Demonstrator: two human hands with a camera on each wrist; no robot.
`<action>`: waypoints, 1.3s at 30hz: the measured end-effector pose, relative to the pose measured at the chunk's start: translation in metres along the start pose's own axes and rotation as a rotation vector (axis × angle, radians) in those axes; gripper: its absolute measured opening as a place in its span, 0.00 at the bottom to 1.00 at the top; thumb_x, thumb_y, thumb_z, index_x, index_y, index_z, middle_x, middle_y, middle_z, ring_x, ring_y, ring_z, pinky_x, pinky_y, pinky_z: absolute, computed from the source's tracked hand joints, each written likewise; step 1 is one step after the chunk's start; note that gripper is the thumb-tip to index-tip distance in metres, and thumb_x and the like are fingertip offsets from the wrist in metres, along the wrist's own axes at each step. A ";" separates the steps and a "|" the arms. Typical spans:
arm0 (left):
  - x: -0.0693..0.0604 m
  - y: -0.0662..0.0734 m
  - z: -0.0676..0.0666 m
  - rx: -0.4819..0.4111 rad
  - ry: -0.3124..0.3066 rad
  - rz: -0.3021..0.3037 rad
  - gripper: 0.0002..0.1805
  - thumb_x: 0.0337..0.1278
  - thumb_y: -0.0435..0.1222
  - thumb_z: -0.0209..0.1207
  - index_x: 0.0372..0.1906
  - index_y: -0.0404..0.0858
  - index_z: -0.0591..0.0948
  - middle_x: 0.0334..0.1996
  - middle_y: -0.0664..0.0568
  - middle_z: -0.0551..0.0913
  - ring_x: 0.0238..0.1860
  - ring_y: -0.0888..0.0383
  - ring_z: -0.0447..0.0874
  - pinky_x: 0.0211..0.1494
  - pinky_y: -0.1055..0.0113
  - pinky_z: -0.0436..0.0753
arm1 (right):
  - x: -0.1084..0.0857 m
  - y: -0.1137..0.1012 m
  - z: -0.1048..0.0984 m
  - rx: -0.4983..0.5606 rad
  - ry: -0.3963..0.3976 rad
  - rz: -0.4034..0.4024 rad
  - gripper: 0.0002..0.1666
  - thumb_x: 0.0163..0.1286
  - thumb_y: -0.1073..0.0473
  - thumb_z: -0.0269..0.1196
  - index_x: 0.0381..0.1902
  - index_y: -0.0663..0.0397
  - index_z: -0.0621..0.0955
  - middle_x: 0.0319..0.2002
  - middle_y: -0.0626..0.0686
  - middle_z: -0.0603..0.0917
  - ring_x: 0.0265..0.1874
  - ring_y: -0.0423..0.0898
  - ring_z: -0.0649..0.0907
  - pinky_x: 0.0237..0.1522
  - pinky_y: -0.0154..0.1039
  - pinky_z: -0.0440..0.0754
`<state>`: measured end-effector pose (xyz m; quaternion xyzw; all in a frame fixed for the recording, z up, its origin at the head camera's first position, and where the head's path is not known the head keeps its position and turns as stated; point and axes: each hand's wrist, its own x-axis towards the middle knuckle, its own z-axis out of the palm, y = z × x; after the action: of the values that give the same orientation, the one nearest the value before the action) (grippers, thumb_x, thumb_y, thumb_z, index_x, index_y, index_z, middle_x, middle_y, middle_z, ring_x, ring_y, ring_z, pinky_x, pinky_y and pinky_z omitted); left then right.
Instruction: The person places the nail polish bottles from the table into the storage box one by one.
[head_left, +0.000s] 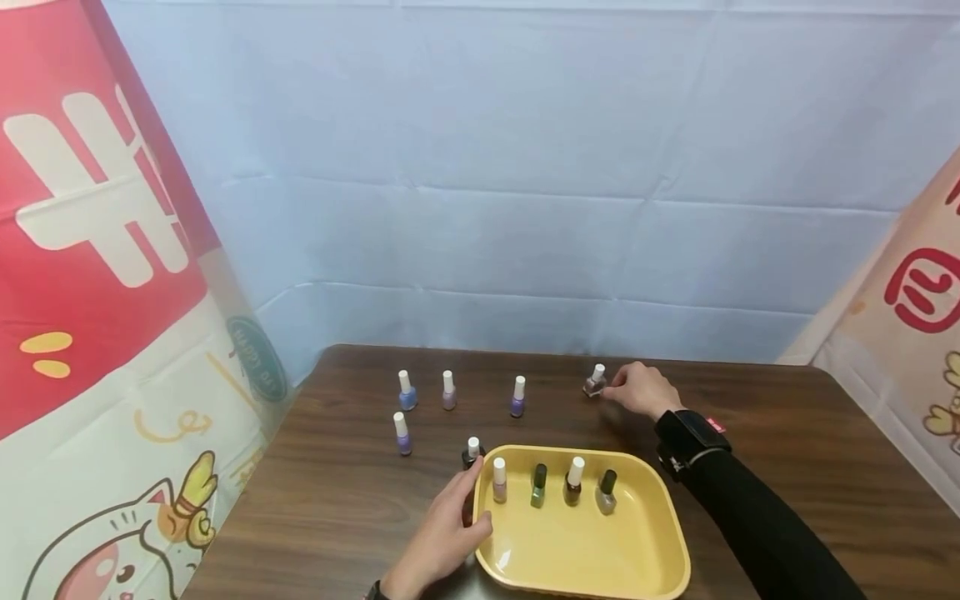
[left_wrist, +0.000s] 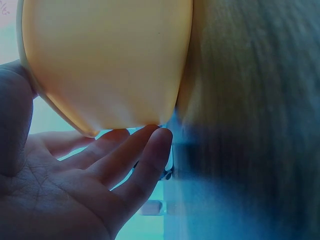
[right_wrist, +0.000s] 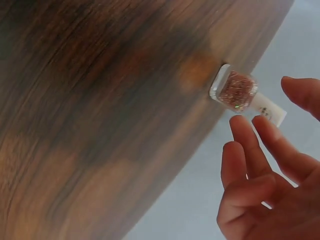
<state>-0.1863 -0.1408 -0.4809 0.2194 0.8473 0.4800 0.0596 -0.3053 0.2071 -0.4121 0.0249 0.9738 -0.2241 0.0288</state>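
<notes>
Five polish bottles [head_left: 407,398] are out on the table [head_left: 300,500], around 10–11 o'clock of the yellow tray [head_left: 585,558]. Left hand [head_left: 446,525] grips the tray's rim at 9. Four bottles [head_left: 573,493] are in, so under halfway imo. Glittery bottle [head_left: 595,383] is at 12, just off the right hand [head_left: 641,390] toward its 9; those fingers look loose, can't tell if touching.

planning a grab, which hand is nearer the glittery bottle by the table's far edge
Right. The right hand is beside the glittery bottle, on its right; the left hand is farther, at the left rim of the yellow tray.
</notes>
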 end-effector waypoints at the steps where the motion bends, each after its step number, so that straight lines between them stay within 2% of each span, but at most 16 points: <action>1: 0.000 0.000 0.000 -0.003 -0.003 -0.003 0.41 0.54 0.35 0.57 0.74 0.36 0.57 0.59 0.46 0.73 0.43 0.62 0.76 0.43 0.74 0.79 | 0.003 0.001 0.001 0.007 0.001 0.011 0.19 0.63 0.48 0.63 0.39 0.58 0.83 0.36 0.58 0.84 0.31 0.50 0.79 0.29 0.42 0.73; 7: 0.000 0.002 -0.001 0.036 -0.004 -0.012 0.41 0.55 0.37 0.58 0.75 0.37 0.57 0.62 0.47 0.72 0.51 0.59 0.76 0.52 0.69 0.79 | 0.016 0.005 0.005 0.046 0.003 0.068 0.23 0.63 0.46 0.62 0.42 0.62 0.82 0.38 0.61 0.83 0.32 0.52 0.78 0.30 0.42 0.73; 14: 0.001 0.002 -0.003 0.030 -0.003 -0.012 0.41 0.55 0.38 0.58 0.75 0.38 0.57 0.63 0.46 0.72 0.49 0.59 0.76 0.48 0.72 0.78 | 0.027 0.001 0.006 0.041 0.006 0.087 0.26 0.62 0.43 0.62 0.43 0.61 0.82 0.41 0.61 0.84 0.34 0.53 0.79 0.31 0.42 0.72; 17: 0.001 0.001 -0.002 0.059 0.008 -0.006 0.41 0.55 0.38 0.58 0.75 0.38 0.58 0.63 0.47 0.72 0.51 0.58 0.75 0.52 0.69 0.78 | 0.030 -0.002 0.008 0.047 0.009 0.081 0.25 0.61 0.45 0.62 0.43 0.61 0.83 0.41 0.62 0.84 0.34 0.53 0.79 0.30 0.42 0.72; 21: 0.001 0.000 -0.001 0.086 0.017 -0.008 0.41 0.55 0.39 0.58 0.75 0.40 0.58 0.64 0.50 0.72 0.54 0.58 0.74 0.57 0.64 0.76 | 0.035 -0.005 0.011 0.063 0.014 0.088 0.20 0.58 0.46 0.65 0.34 0.59 0.83 0.34 0.58 0.84 0.30 0.51 0.77 0.27 0.41 0.70; 24: 0.001 0.000 -0.001 0.090 0.019 -0.011 0.41 0.55 0.40 0.58 0.75 0.40 0.58 0.64 0.50 0.72 0.55 0.58 0.73 0.59 0.62 0.76 | 0.039 -0.006 0.014 0.064 0.016 0.109 0.17 0.55 0.47 0.66 0.24 0.55 0.79 0.27 0.53 0.80 0.27 0.49 0.75 0.25 0.41 0.67; 26: 0.001 0.001 0.000 0.090 0.016 -0.009 0.41 0.54 0.40 0.58 0.75 0.40 0.58 0.64 0.50 0.72 0.55 0.58 0.73 0.60 0.61 0.76 | 0.040 -0.005 0.014 0.063 0.015 0.127 0.17 0.54 0.47 0.66 0.21 0.53 0.77 0.25 0.52 0.79 0.26 0.49 0.74 0.25 0.41 0.67; 31: 0.002 0.002 0.001 0.087 0.015 0.000 0.41 0.54 0.39 0.58 0.74 0.39 0.58 0.63 0.50 0.73 0.54 0.59 0.74 0.59 0.64 0.77 | 0.040 -0.004 0.015 0.070 0.013 0.159 0.16 0.55 0.47 0.65 0.24 0.56 0.81 0.28 0.53 0.80 0.29 0.51 0.75 0.27 0.42 0.69; 39: 0.003 0.002 0.000 0.082 0.012 -0.002 0.41 0.55 0.40 0.58 0.74 0.39 0.58 0.64 0.50 0.72 0.55 0.59 0.73 0.60 0.64 0.75 | 0.040 -0.005 0.015 0.086 0.021 0.167 0.16 0.57 0.48 0.63 0.29 0.57 0.82 0.32 0.56 0.82 0.31 0.52 0.77 0.28 0.42 0.70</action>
<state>-0.1890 -0.1389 -0.4789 0.2177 0.8669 0.4460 0.0460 -0.3451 0.1979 -0.4261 0.1095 0.9581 -0.2623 0.0361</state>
